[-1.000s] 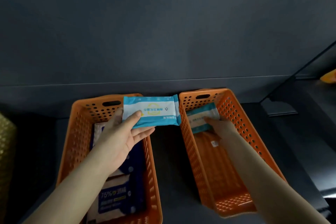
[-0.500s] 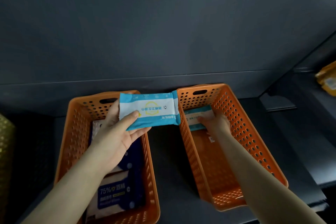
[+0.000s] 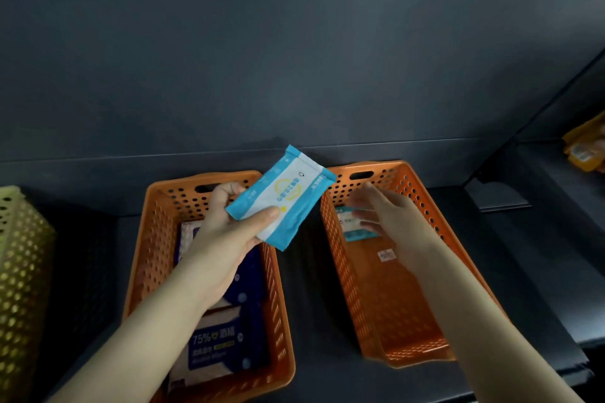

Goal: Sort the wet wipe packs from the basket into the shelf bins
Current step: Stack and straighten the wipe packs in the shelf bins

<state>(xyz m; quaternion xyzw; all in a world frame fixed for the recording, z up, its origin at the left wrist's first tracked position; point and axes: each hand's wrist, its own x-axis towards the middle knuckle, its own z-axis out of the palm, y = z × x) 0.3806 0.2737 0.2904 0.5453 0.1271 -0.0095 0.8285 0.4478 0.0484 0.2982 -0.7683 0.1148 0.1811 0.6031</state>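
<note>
Dark matte shelf [image 3: 304, 288]. Two orange perforated plastic bins side by side, L bin [image 3: 144, 255] and R bin [image 3: 409, 304]; yellow-green lattice basket [image 3: 19, 271] far left. L hand [image 3: 226, 232] pinches a flat, glossy blue-white wipe pack [image 3: 284, 196], tilted, above the gap btw bins. R hand [image 3: 389, 216] spread, empty, blurred, over R bin's far end. Navy packs [image 3: 222, 343] in L bin.

The person is showing two bare forearms, the left forearm [image 3: 147, 330] and the right forearm [image 3: 484, 321], both slim, smooth and uncovered all the way to the lower edge of the picture. The left hand [image 3: 226, 232] is showing bare too, its thumbnail [image 3: 272, 213] looking short and plain. The right hand [image 3: 389, 216] is coming out blurred, so its finer details are not showing.
</note>
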